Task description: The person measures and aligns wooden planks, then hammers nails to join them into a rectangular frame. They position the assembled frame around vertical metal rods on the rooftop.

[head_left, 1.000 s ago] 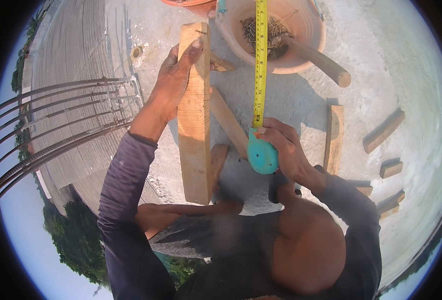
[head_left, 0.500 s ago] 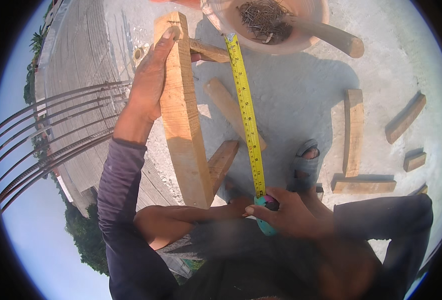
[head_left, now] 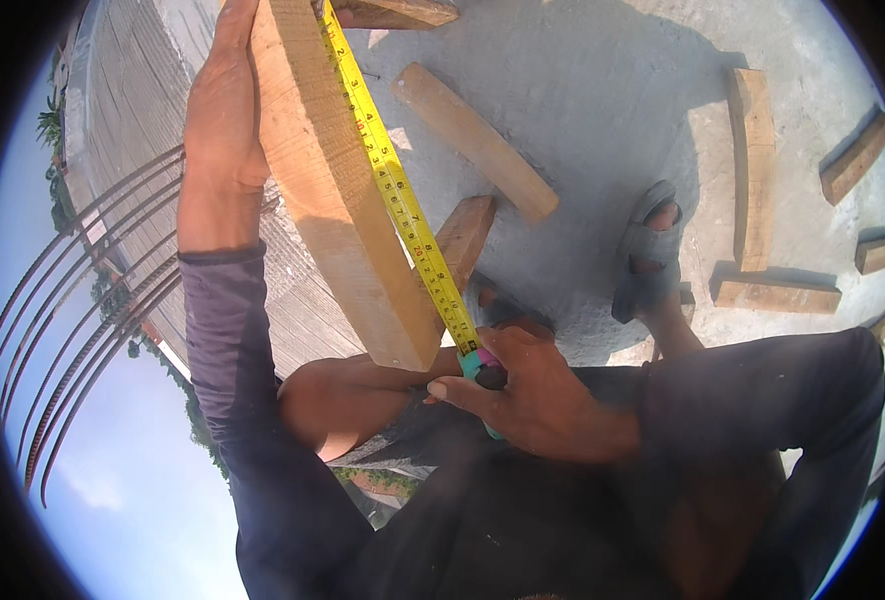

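Observation:
My left hand (head_left: 220, 150) grips the upper part of a thick wooden block (head_left: 327, 210), which slants down toward my knee. Its fingertips go out of the picture at the upper edge. In my right hand (head_left: 552, 395) is the turquoise case of a tape measure (head_left: 480, 362), with the fingers wrapped round it. The yellow tape blade (head_left: 392, 185) is pulled out and runs up along the block's right edge, close against it near the top. The tape's far end lies at the picture's upper edge. Whether it is hooked on the block cannot be seen.
Cut wood pieces lie on the concrete floor: a long one (head_left: 477, 140) in the middle, a shorter one (head_left: 465, 240) beside the block, and several at the right, including an upright-lying plank (head_left: 752, 170). Steel rods (head_left: 102, 260) stick out at the left. My sandalled foot (head_left: 652, 250) is right of centre.
The tape blade has swung left from apart to alongside the wooden block. Both hands have moved left and up in the picture. The view has shifted, and the bowl of nails has left it.

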